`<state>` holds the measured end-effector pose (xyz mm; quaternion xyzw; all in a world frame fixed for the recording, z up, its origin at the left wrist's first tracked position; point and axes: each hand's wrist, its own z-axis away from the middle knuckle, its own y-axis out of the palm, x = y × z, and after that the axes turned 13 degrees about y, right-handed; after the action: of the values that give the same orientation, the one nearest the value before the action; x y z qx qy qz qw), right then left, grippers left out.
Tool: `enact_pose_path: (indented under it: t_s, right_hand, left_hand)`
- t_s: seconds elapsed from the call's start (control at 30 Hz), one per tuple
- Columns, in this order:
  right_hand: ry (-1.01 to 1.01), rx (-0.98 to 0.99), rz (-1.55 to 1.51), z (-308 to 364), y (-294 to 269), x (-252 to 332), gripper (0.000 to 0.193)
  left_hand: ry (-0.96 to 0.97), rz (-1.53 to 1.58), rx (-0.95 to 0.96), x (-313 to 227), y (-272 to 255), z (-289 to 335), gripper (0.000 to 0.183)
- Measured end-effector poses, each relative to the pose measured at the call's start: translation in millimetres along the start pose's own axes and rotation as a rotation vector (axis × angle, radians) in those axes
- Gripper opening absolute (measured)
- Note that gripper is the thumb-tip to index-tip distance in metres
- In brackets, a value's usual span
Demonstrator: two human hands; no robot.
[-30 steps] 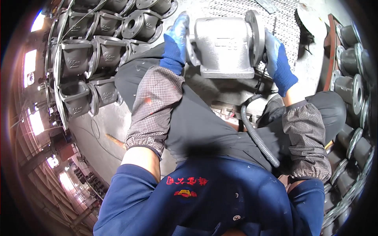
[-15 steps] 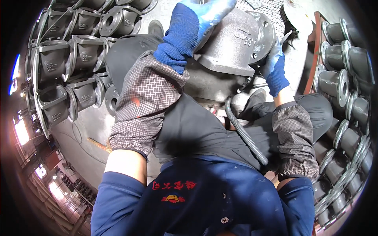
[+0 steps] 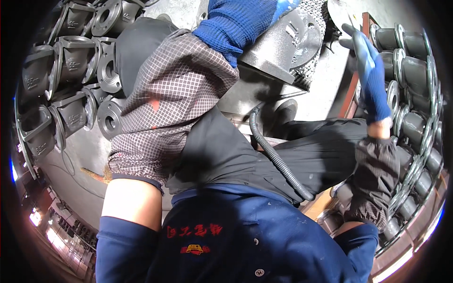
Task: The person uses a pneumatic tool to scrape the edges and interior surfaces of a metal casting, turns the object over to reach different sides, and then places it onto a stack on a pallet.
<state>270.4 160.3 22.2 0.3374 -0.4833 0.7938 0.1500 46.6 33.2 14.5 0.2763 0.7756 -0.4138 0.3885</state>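
Foundry floor, grey concrete [image 3: 85,155], flanged cast-iron fittings stacked left [image 3: 71,70] and racked right [image 3: 415,70]. Left hand [image 3: 240,19] in blue knit glove clamped on the flanged grey casting [image 3: 278,47], which sits tilted at top centre above the lap, one flange facing right. Right hand [image 3: 368,70], gloved, is off it, fingers spread, near the right rack. Corrugated black hose [image 3: 278,160] lies across the dark apron. Looks like mid-reposition, single-handed; next move calls for the right hand steadying the casting.

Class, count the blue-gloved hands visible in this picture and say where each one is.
2. The left hand rests on the grey flanged casting at top centre; the right hand is raised, open, at upper right, touching nothing.
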Motion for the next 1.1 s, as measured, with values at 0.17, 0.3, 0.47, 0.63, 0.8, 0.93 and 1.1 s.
enact_pose_path:
  t_s: [0.17, 0.3, 0.47, 0.63, 0.8, 0.93, 1.1]
  right_hand:
    - [-0.288, 0.004, 0.44, 34.6, 12.4, -5.1, 0.022]
    - [-0.446, -0.062, 0.644, 44.6, 30.3, -11.5, 0.019]
    - [-0.494, -0.158, 0.81, 37.8, 39.9, -10.1, 0.018]
    - [-0.492, -0.153, 0.855, 30.5, 46.1, -13.5, 0.018]
    - [-0.443, -0.109, 0.942, 30.9, 45.0, -11.4, 0.02]
    - [-0.447, -0.063, 1.046, 34.6, 48.3, -6.8, 0.02]
    - [-0.603, -0.141, 1.393, 45.0, 44.3, 2.0, 0.015]
  left_hand:
    - [-0.024, -0.031, -0.003, -2.3, -10.3, 2.5, 0.034]
    - [-0.022, -0.024, 0.016, -4.0, -6.1, -0.1, 0.035]
    - [-0.027, -0.022, 0.032, -5.1, -5.8, -1.4, 0.037]
    - [-0.024, -0.019, 0.039, -5.7, -5.0, -2.1, 0.038]
    - [-0.022, -0.011, 0.05, -6.7, -2.3, -3.4, 0.039]
    - [-0.03, -0.025, 0.051, -6.9, -5.7, -1.1, 0.041]
    - [-0.021, -0.006, 0.06, -6.6, -0.9, -2.9, 0.042]
